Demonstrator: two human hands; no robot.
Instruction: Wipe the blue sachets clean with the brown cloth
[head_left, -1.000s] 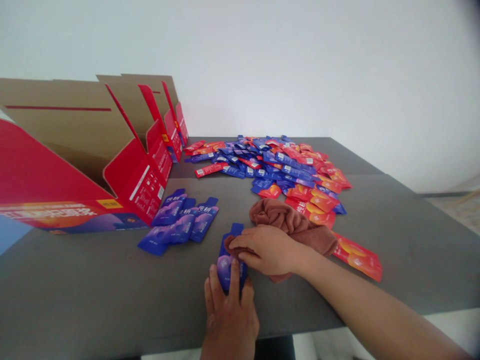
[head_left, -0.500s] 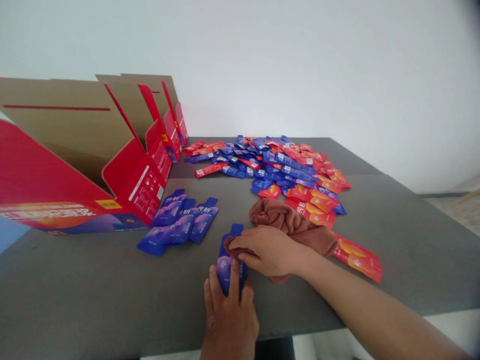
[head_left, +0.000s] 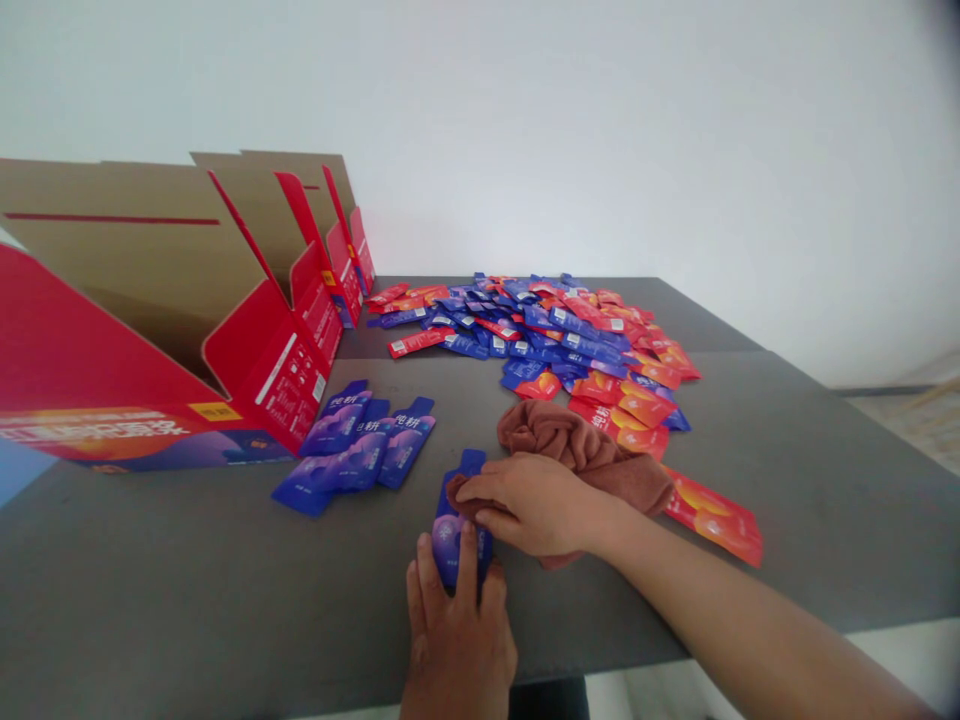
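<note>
"Pale wall (head_left: pixel 480 130) behind, grey tabletop (head_left: pixel 187 600) below. What does my feed give, from the left?"

"Open boxes (head_left: pixel 259 335) along the left edge, then loose pouches (head_left: pixel 367 455) just beside them."

"And the hands?"

"I see the left hand (head_left: pixel 461 645) spread, fingertips on the lower part of a blue pouch (head_left: pixel 446 545), flat towards the near edge. The right hand (head_left: pixel 536 500) is pinched narrow on a cloth (head_left: pixel 551 425), one fold lying over that pouch."

"How would it handle?"

"Light and soft, I'd judge, its film slippery; I'd take it by the side seams. The cloth looks limp, so I'd grip a bunched fold."

"Further right?"

"A mixed pile (head_left: pixel 540 335) towards the far edge, then a red pouch (head_left: pixel 712 515) beside the cloth."
</note>
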